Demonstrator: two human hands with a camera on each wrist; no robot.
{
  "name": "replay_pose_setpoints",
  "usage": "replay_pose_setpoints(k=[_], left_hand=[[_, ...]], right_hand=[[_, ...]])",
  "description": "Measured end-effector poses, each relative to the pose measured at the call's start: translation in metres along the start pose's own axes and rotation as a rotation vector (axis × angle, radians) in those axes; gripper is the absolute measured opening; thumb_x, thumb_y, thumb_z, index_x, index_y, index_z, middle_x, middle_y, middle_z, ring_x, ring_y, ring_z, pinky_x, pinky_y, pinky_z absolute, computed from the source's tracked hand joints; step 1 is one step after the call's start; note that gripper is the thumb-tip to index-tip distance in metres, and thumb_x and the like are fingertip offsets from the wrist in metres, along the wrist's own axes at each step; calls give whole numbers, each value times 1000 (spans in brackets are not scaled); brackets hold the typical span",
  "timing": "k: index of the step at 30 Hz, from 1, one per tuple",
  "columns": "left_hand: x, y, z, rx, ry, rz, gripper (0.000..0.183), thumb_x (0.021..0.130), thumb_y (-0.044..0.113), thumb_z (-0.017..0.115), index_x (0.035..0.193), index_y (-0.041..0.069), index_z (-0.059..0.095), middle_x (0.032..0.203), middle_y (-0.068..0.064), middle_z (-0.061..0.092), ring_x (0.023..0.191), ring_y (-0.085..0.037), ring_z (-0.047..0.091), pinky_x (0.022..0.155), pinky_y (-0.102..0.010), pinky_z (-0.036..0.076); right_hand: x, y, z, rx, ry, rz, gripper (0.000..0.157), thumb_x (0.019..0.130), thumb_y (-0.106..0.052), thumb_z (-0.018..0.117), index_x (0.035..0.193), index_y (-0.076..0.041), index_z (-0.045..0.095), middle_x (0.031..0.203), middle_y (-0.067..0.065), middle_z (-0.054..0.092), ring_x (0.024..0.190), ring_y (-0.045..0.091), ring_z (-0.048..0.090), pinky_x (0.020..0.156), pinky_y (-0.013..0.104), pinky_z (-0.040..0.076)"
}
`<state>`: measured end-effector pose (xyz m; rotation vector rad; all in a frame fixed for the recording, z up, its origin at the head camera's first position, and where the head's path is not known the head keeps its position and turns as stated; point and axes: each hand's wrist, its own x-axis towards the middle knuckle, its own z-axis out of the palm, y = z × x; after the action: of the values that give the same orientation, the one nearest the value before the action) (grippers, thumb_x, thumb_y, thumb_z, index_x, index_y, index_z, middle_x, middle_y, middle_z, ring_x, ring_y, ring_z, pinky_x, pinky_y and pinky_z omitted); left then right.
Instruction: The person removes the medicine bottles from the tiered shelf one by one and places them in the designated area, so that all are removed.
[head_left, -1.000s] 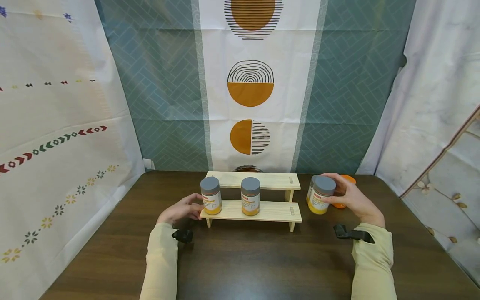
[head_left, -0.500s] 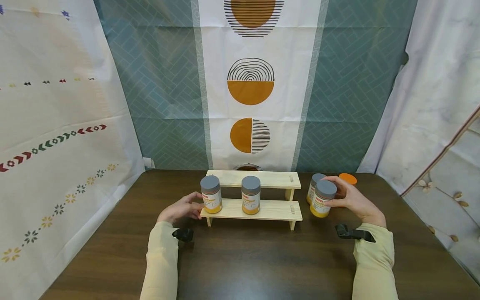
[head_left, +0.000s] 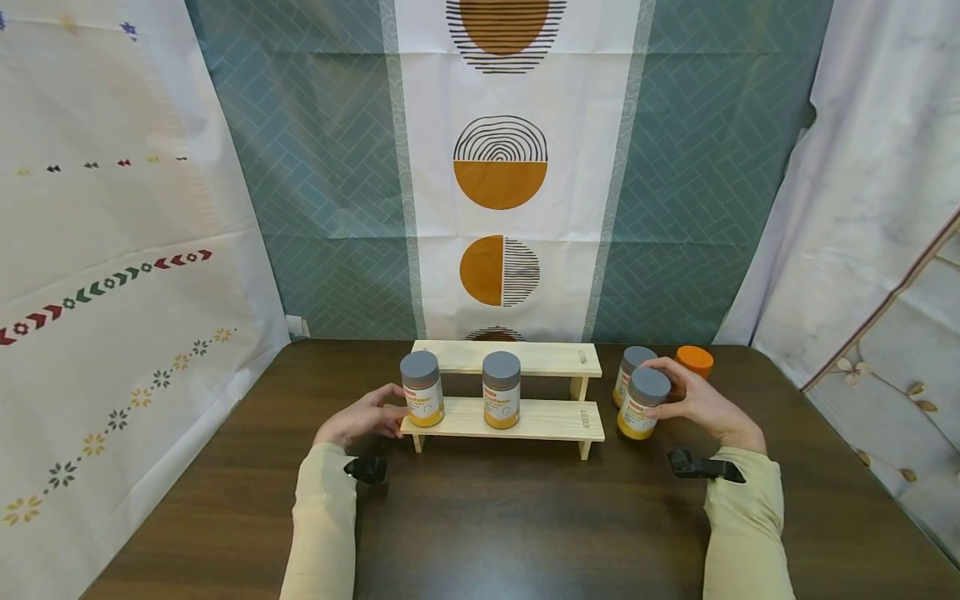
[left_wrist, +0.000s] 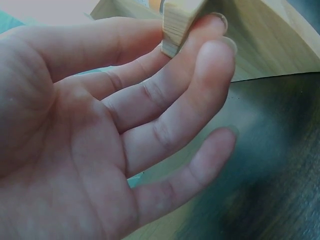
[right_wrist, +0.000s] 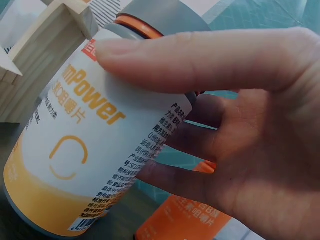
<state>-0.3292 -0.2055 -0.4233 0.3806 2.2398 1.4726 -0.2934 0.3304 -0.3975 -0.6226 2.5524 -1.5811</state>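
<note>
My right hand [head_left: 708, 408] grips a vitamin tablet bottle [right_wrist: 75, 125] with a grey lid, white label and yellow base. The thumb lies across its label in the right wrist view; I cannot tell if its base touches the table. At the left end of a two-step wooden shelf [head_left: 555, 421], my left hand [head_left: 365, 418] pinches the lower board's end [left_wrist: 175, 30] between thumb and curled fingers. Two matching bottles stand upright on that lower step, one [head_left: 423, 400] at the left end, the other [head_left: 501, 404] near the middle.
Another grey-lidded bottle [head_left: 626, 379] stands on the table just behind the held one. Behind my right hand is an orange bottle [right_wrist: 185, 217], its orange lid [head_left: 695, 360] showing in the head view. The shelf's upper step [head_left: 517, 358] is at the back, near the patterned curtain [head_left: 337, 250].
My right hand has brought its bottle slightly nearer to me, away from the grey-lidded bottle behind. More of the orange lid shows. My left hand stays at the shelf end.
</note>
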Motion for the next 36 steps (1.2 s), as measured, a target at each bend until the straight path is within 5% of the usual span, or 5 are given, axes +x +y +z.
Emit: replay_pose_setpoints(k=[10, 19, 36], left_hand=[[0, -1, 0, 5, -8, 12, 45, 97, 19, 55, 132, -3, 37, 83, 2, 67, 74, -15, 64, 81, -36, 56], [1, -2, 0, 5, 2, 7, 46, 97, 19, 56, 133, -2, 38, 85, 1, 68, 74, -14, 64, 81, -36, 56], [2, -2, 0, 6, 5, -7, 47, 97, 20, 56, 134, -1, 37, 86, 1, 68, 74, -15, 64, 83, -38, 56]], right_hand=[[1, 4, 1, 2, -25, 19, 62, 83, -7, 73, 134, -3, 38, 123, -5, 47, 104, -1, 52, 86, 23, 49], [3, 6, 4, -23, -38, 29, 63, 81, -10, 75, 133, -3, 40, 132, 15, 45, 107, 0, 49, 91, 37, 46], [3, 10, 5, -13, -38, 38, 62, 83, -11, 73, 135, -5, 40, 128, -3, 47, 109, -1, 49, 92, 34, 46]])
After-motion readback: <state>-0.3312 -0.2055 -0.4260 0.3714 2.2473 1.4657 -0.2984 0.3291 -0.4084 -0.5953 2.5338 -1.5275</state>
